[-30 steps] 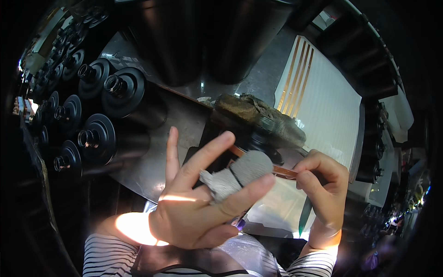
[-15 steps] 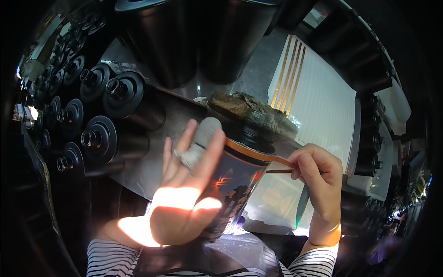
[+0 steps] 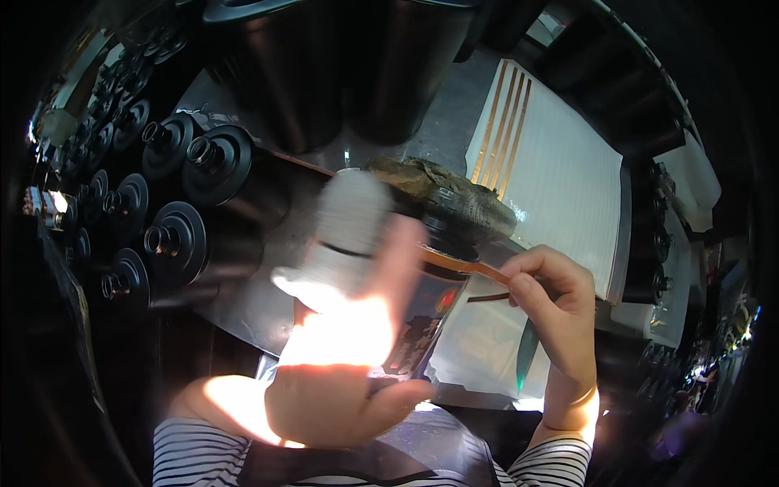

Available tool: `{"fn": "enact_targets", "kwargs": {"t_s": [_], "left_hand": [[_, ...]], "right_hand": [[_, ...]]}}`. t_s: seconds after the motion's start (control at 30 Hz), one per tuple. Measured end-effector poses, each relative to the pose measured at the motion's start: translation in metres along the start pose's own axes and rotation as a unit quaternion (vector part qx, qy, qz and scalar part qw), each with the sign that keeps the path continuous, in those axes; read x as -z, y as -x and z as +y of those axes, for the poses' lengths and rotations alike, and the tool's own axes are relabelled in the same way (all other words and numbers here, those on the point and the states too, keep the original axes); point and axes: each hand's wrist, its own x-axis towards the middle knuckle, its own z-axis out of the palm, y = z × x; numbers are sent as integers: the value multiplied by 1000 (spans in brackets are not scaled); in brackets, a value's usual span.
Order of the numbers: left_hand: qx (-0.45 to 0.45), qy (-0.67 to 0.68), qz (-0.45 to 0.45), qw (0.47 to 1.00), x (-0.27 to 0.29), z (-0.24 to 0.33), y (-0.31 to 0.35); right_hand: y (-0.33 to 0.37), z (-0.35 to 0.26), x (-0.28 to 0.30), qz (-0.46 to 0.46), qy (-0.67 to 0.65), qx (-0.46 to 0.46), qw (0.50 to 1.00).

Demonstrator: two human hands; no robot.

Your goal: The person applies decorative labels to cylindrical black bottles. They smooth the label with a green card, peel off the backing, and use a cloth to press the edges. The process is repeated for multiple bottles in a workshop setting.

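A dark jar-like cylinder (image 3: 422, 325) with a printed picture on its side stands tilted against my lap, its black neck pointing away from me. Around its upper rim runs an orange-gold strip (image 3: 454, 264). The strip's loose end is pinched between thumb and fingers of my right hand (image 3: 556, 296). Below that hand hangs a green pointed piece (image 3: 527, 361); whether the hand grips it is hidden. My left hand (image 3: 341, 365) lies along the cylinder's left side with fingers stretched out, blurred and partly overexposed. White wrapping (image 3: 353, 215) covers some of its fingers.
Black cylinders with necked lids (image 3: 174, 243) crowd the left side. Larger dark cylinders (image 3: 389, 73) stand at the back. A brown rough-textured bundle (image 3: 442, 191) lies behind the cylinder. To the right, a white sheet (image 3: 560, 178) carries several gold strips (image 3: 501, 126).
My left hand has swept rightward across the cylinder's side and rim, covering more of it. My right hand keeps its pinch on the strip, shifted slightly left.
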Motion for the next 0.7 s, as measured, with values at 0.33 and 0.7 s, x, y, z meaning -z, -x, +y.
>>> {"fn": "enact_targets", "kwargs": {"t_s": [0.33,0.7], "left_hand": [[-33,-141,-38,989,12,-28,-1],[-156,-395,-117,898,3,5,-15]], "right_hand": [[-5,1,6,27,0,20,999],[-2,4,-5,32,-32,-27,999]]}}
